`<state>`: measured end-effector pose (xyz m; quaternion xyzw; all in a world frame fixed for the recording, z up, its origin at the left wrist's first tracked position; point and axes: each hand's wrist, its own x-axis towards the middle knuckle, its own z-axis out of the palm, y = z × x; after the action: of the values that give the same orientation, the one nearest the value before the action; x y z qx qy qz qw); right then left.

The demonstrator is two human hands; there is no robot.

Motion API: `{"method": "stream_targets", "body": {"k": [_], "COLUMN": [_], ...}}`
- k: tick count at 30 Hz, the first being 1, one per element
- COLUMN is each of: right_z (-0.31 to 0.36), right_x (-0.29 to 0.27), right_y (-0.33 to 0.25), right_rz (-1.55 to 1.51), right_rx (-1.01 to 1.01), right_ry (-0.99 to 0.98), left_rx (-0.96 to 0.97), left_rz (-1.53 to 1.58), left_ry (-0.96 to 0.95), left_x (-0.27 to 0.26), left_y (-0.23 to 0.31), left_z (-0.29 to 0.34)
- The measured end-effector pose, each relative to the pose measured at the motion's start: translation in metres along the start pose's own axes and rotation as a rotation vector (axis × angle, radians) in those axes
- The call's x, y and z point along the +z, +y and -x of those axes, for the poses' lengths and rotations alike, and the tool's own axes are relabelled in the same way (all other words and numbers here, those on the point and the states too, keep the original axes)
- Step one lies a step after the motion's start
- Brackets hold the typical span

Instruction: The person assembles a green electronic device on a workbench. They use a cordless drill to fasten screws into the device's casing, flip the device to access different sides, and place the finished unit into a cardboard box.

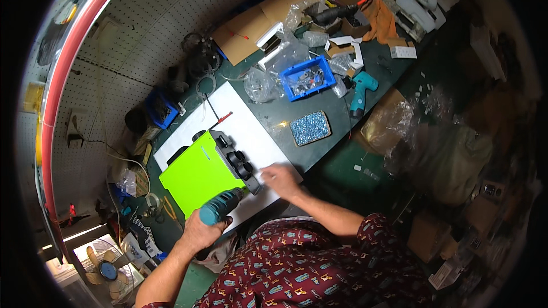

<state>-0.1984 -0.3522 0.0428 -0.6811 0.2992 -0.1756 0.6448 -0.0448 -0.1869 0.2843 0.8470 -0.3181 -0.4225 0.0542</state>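
Note:
A bright green box-shaped device lies on a white sheet on the bench. Its right-hand end carries a dark panel with round black parts. My left hand grips a teal cordless drill, whose nose reaches the near corner of that panel. Just right of the panel is my right hand, slightly blurred, its fingers drawn together; whatever they pinch is too small to make out. A tray of small bluish screws sits beyond this hand.
A blue bin of small parts and a second teal drill stand farther back. Across the sheet lies a red-handled screwdriver. Cardboard and plastic bags crowd the bench's far side. A fan stands at lower left.

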Motion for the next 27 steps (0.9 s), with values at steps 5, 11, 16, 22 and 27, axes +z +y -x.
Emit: {"method": "stream_targets", "body": {"k": [5, 11, 16, 22, 27], "right_z": [-0.052, -0.087, -0.093, -0.094, -0.070], "right_x": [-0.115, -0.153, -0.156, -0.153, -0.079], "right_y": [0.011, 0.020, 0.022, 0.012, -0.036], "right_rz": [0.709, 1.024, 0.963, 0.797, -0.409], "right_rx": [-0.091, 0.012, 0.061, -0.088, 0.371], "right_ry": [0.244, 0.046, 0.044, 0.238, 0.174], "left_rx": [-0.045, 0.082, 0.120, 0.146, 0.385], "left_rz": [0.042, 0.302, 0.393, 0.509, 0.555], "left_ry": [0.104, 0.220, 0.297, 0.256, 0.412], "left_x": [0.015, 0.037, 0.062, 0.064, 0.051], "left_y": [0.003, -0.014, -0.027, -0.052, -0.076], "left_z": [0.020, 0.045, 0.064, 0.065, 0.058]}}
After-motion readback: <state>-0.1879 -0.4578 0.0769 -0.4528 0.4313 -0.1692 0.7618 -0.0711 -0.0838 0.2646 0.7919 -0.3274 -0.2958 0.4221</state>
